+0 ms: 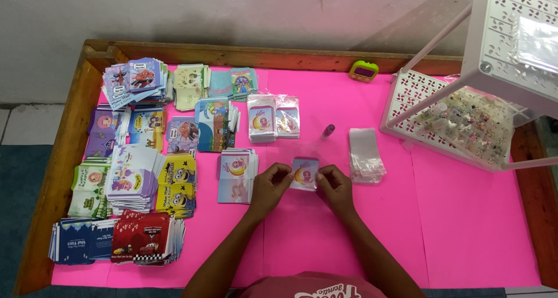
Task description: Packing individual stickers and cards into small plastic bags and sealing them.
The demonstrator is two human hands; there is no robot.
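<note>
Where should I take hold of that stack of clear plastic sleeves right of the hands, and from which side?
Probably by a long side edge of the stack of clear sleeves, pinching top and bottom together, coming from its right, where the pink table cover lies bare. The stack lies flat and looks slippery; the right hand, now holding the small card, is nearest.

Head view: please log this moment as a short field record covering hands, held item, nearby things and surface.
left hand: left hand pinches the left edge of the small card
right hand: right hand pinches its right edge
held item: small card, purple and pink with a cartoon figure, apparently in a clear sleeve
nearby: clear sleeve stack to the right; small vial beyond; bagged card pile
left side: card stacks in many colours
surface: pink table cover
rack: white rack at far right
</note>
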